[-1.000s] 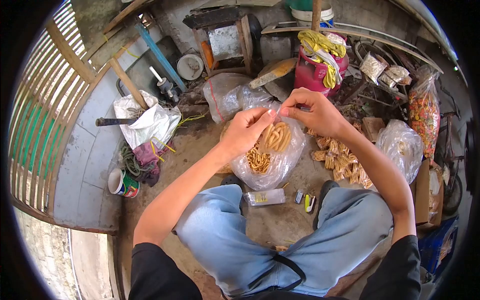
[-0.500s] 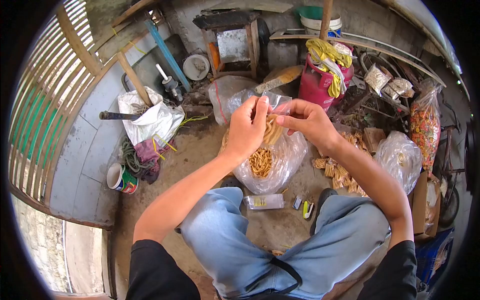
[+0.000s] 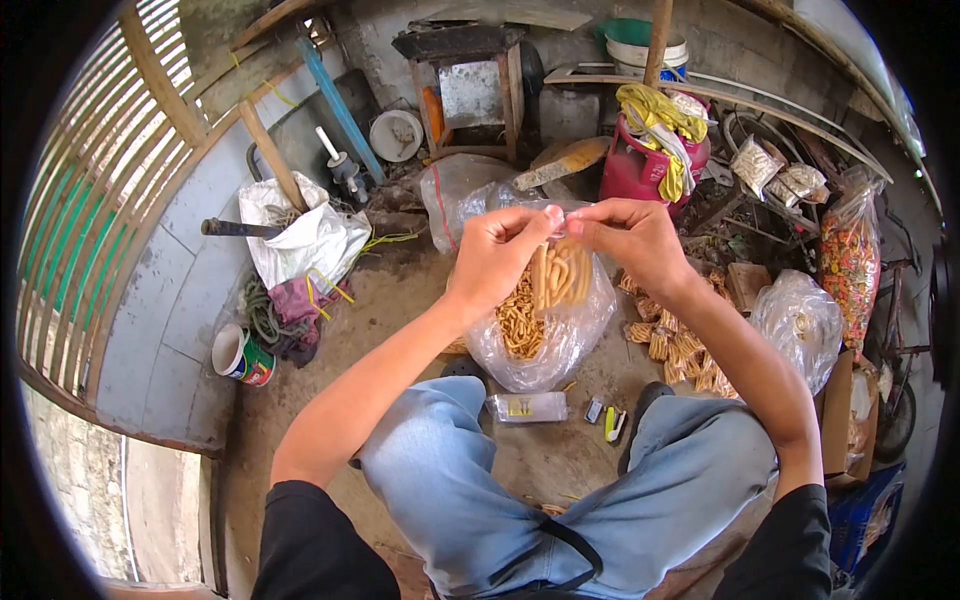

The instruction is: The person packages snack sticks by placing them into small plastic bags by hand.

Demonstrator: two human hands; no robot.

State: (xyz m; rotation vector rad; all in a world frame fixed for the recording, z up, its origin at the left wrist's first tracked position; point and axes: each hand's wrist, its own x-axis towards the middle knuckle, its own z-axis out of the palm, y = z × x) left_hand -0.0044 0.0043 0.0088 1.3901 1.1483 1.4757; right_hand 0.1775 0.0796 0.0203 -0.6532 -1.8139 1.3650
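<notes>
Between my two hands hangs a small clear plastic bag (image 3: 562, 278) filled with tan stick-shaped snacks. My left hand (image 3: 505, 252) pinches its top edge from the left, and my right hand (image 3: 635, 243) pinches it from the right; both are closed, with fingertips nearly meeting. Below and behind it lies a large clear plastic bag (image 3: 540, 372), opened, with loose snack sticks (image 3: 520, 338) inside. On the floor between my feet are a flat clear plastic packet (image 3: 528, 407), a small box (image 3: 594, 410) and a green-and-white stapler (image 3: 614, 424).
To the right lie a heap of filled snack packs (image 3: 682, 350) and a clear bag (image 3: 797, 315). Ahead stand a pink gas cylinder (image 3: 630, 168) and a wooden stand (image 3: 510, 100). A white sack (image 3: 290, 250) and a paint bucket (image 3: 242, 357) are on the left.
The small bag has turned from tilted and bunched in my hands to hanging straight down. My fingers have shifted up to its top edge, and its snacks now show below them.
</notes>
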